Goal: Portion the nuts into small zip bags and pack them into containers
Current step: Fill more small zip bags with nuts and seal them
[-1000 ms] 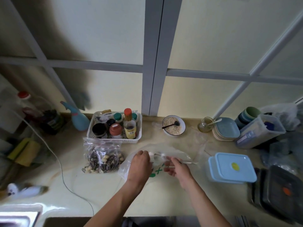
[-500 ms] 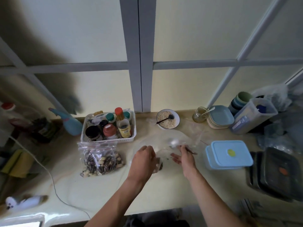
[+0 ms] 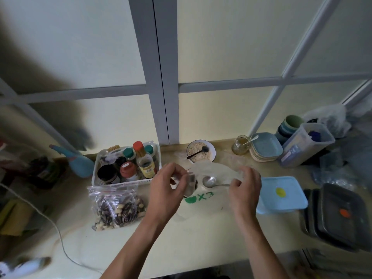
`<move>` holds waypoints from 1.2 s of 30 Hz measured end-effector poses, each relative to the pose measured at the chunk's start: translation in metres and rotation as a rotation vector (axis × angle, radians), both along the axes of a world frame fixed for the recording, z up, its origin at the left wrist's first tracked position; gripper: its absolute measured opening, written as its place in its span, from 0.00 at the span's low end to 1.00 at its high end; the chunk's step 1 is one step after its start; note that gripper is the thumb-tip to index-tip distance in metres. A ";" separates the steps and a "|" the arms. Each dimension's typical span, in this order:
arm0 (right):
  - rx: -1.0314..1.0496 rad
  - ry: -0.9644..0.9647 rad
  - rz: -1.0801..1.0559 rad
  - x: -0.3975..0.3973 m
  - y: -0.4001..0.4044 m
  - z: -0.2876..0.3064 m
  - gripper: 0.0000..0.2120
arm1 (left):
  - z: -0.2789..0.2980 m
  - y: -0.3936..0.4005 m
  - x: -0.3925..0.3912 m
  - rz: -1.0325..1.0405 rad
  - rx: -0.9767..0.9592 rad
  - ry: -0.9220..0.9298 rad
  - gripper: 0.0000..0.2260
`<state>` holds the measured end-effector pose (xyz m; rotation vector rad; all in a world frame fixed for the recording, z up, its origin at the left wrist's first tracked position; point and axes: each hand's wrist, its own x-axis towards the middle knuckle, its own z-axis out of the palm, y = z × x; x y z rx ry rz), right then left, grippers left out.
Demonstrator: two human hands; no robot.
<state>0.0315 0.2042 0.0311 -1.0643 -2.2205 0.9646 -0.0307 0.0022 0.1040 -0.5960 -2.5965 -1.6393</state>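
Nuts and striped seeds (image 3: 120, 210) fill the small clear zip bags with red seal strips that we see lying in a pile on the pale yellow desk (image 3: 201, 238), just near of a white slotted plastic basket (image 3: 96, 178). That basket holds bottles and jars: one with a red cap and a yellow label, one with a green cap, a dark-lidded jar and a red-lidded one.

Our left hand (image 3: 167, 192) hovers over the middle of the desk, its fingers (image 3: 182, 183) curled and pinching a small clear zip bag (image 3: 191, 183); we can make out something dark at the bag's bottom but cannot say what it is. Our right hand (image 3: 244, 190) grips the handle of a metal spoon (image 3: 209, 181), whose bowl sits just right of the small bag. Under both hands lies a large clear plastic bag with green print (image 3: 201, 198).

Far of the hands stands a white bowl of pale crumbs (image 3: 200, 151) with a dark spoon in it. Right of it come a small glass jar, a stack of light blue square plates (image 3: 265, 147), stacked cups and a tall clear tub. A light blue lidded plastic container with a yellow sticker (image 3: 281, 194) sits just right of our right hand, and black lidded containers (image 3: 338, 216) are stacked further right.
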 end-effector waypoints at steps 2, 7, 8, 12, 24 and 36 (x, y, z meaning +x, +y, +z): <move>-0.127 0.031 0.202 -0.009 0.001 0.001 0.22 | 0.002 0.001 -0.004 -0.016 0.012 0.006 0.08; -0.616 -0.021 0.744 -0.022 -0.020 0.005 0.23 | -0.002 -0.005 -0.010 -0.140 0.066 -0.035 0.07; -0.643 0.020 0.760 -0.024 -0.024 0.005 0.19 | -0.004 -0.007 -0.011 -0.149 0.089 -0.062 0.06; -0.627 0.141 0.696 -0.033 -0.026 0.011 0.07 | -0.018 -0.016 -0.018 -0.072 0.219 -0.203 0.04; -0.385 0.160 0.645 -0.045 -0.042 0.027 0.08 | -0.056 -0.023 -0.017 -0.158 0.219 -0.537 0.17; -0.427 0.195 0.309 -0.040 -0.080 0.021 0.14 | -0.050 0.008 -0.004 0.189 0.468 -0.439 0.19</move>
